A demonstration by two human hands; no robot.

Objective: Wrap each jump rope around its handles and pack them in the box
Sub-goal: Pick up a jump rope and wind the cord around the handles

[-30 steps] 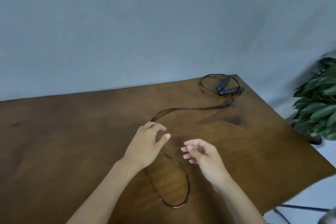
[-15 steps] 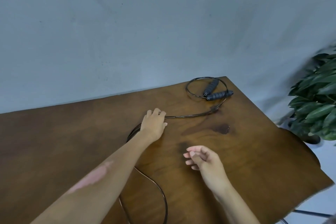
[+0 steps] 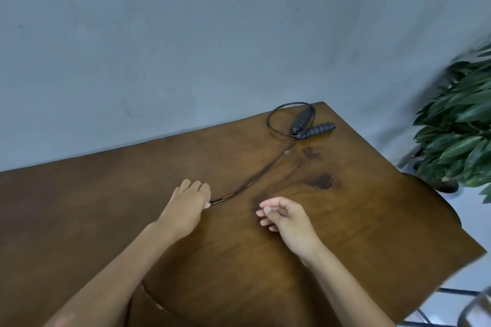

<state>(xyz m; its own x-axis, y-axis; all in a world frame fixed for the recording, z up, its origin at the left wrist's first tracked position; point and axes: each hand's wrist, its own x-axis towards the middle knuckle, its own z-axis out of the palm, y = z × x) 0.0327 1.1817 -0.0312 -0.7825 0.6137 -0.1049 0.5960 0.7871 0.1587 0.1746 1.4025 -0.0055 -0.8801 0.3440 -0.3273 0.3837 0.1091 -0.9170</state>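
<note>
A black jump rope lies on the brown wooden table point(image 3: 358, 233). Its two ribbed dark handles point(image 3: 314, 130) lie side by side at the far right corner, with a small loop of cord point(image 3: 271, 119) beside them. From there the thin cord point(image 3: 255, 178) runs in a nearly straight line to my left hand point(image 3: 188, 202), which grips it, the cord emerging by the thumb. More cord point(image 3: 151, 298) curves out from under my left forearm near the front edge. My right hand point(image 3: 285, 216) hovers to the right with loosely curled fingers, holding nothing. No box is in view.
A plain grey wall stands behind the table. A leafy green potted plant point(image 3: 459, 130) stands on the floor past the table's right edge. A dark metal frame point(image 3: 451, 293) shows at the bottom right.
My left hand first reached out onto the cord, then drew back toward me holding it, and the cord to the handles has pulled straighter. My right hand has barely moved.
</note>
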